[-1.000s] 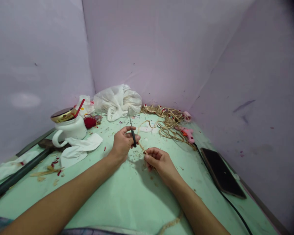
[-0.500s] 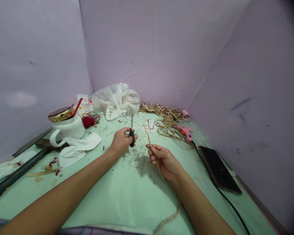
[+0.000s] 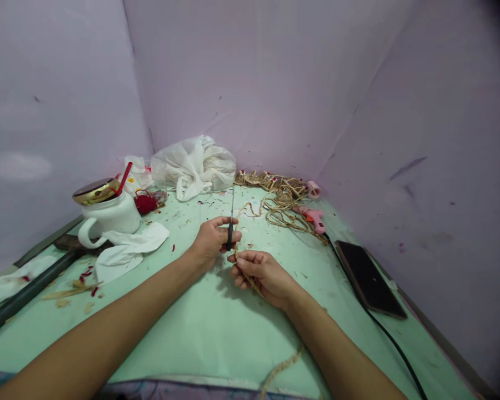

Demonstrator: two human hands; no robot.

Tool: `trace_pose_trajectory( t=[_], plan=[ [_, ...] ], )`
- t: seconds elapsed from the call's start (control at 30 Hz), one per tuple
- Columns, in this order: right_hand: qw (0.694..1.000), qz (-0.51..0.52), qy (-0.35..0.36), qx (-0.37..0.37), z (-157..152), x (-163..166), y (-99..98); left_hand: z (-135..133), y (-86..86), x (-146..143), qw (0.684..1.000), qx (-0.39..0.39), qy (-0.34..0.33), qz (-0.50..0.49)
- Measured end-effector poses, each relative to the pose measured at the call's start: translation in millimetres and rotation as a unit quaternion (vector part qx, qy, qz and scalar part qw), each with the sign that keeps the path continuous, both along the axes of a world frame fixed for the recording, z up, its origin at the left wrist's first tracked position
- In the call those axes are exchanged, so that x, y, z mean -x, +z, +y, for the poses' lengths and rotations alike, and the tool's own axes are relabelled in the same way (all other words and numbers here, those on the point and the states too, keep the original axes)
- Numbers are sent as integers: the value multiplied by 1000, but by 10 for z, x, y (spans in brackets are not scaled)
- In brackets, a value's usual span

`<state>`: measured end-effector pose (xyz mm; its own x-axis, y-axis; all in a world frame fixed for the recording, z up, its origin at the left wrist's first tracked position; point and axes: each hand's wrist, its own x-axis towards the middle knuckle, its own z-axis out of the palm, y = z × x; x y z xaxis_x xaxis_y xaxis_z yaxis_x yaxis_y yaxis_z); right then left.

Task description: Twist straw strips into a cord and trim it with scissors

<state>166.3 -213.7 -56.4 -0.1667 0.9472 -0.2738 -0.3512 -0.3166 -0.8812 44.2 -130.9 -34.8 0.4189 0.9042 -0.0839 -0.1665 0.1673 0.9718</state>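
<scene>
the left hand (image 3: 212, 240) grips black-handled scissors (image 3: 230, 235), blades pointing to twelve o'clock; seen nearly edge-on, it is hard to tell whether they are parted. the right hand (image 3: 264, 272) pinches a tan braided cord (image 3: 281, 368) just beside the handles. from the hands, a white plastic bag (image 3: 198, 164) sits at eleven, a pink glue gun (image 3: 316, 219) at two, a dark phone (image 3: 370, 278) at three.

left hand (image 3: 211, 240): gripping, fingers curled | right hand (image 3: 265, 273): pinching, just beside | forearms (image 3: 129, 322): converging forward
</scene>
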Motion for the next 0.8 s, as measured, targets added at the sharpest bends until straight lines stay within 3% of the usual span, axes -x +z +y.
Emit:
trace_pose_trajectory(
  t=[0.17, 0.27, 0.43, 0.6, 0.8],
  plan=[
    [997, -69, 16, -2, -34, -80, 65, 245, 145, 146, 981, -90, 172, -27],
    [996, -82, 44, -12, -44, -115, 75, 407, 236, 264, 965, -118, 231, -40],
    [993, -54, 105, -24, -67, -50, 23, 560, 251, 340, 940, -173, 292, -21],
    [983, 19, 177, -29, -117, -27, 37, 687, 59, 341, 925, -203, 317, 56],
    [979, 31, 194, -50, -129, -16, 45, 707, -71, 325, 925, -199, 306, 105]
  ],
)
